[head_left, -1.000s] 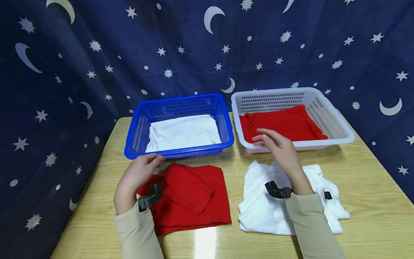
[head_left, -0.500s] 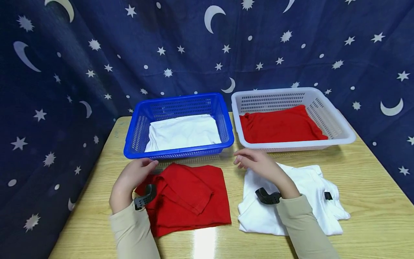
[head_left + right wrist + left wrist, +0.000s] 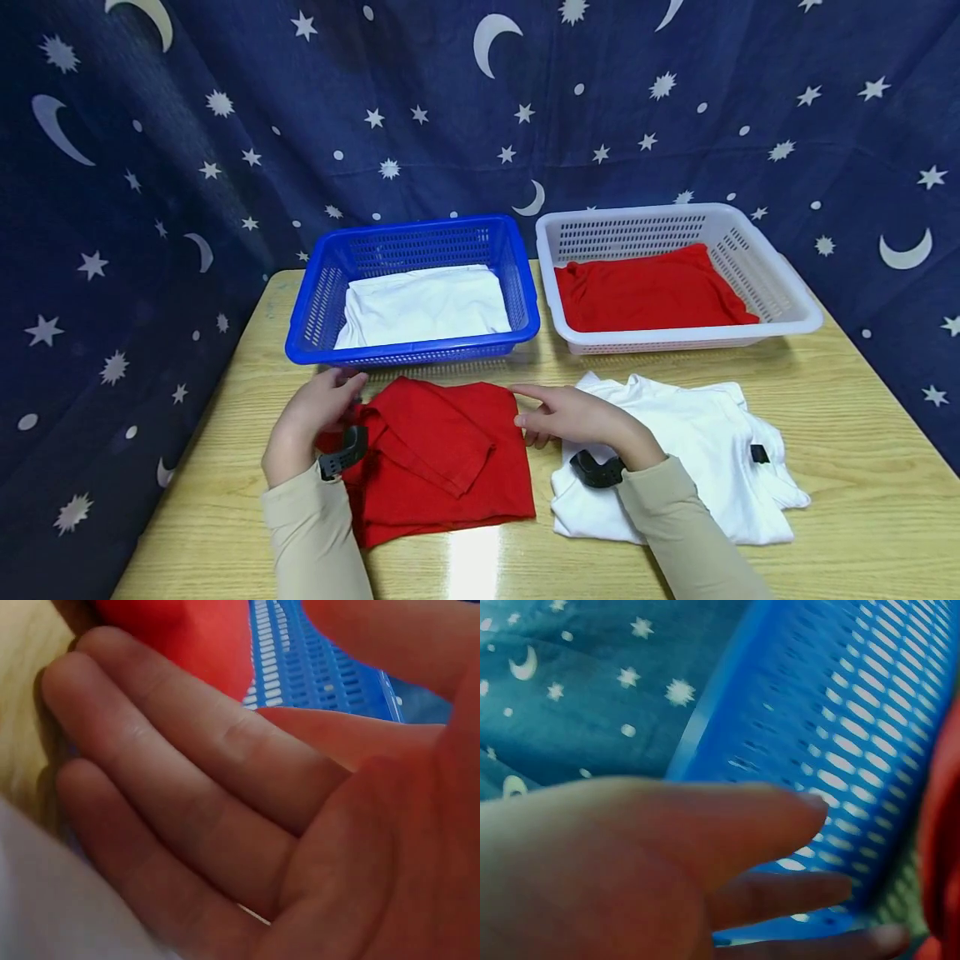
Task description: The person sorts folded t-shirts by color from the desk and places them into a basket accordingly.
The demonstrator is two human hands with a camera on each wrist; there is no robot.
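A folded red garment (image 3: 480, 492) lies on the table at front left, one flap turned over its top. My left hand (image 3: 311, 417) is at its far left corner, close to the front of the blue basket (image 3: 412, 348); the left wrist view has the thumb and fingers extended before the basket's slotted wall. At the garment's far right corner is my right hand (image 3: 581, 414), index finger reaching to the edge. In the right wrist view its fingers (image 3: 172, 757) are extended and nothing lies in the palm. A white garment (image 3: 697, 467) lies partly under the right forearm.
The blue basket at back left contains a folded white cloth (image 3: 427, 307). Beside it, a white basket (image 3: 787, 312) contains a red cloth (image 3: 652, 287). A dark blue curtain (image 3: 420, 67) with stars and moons hangs behind the wooden table (image 3: 862, 417).
My right hand has come down and left, from the white basket's front to the red garment's right corner. The left hand has shifted only slightly. Both garments and baskets have stayed put.
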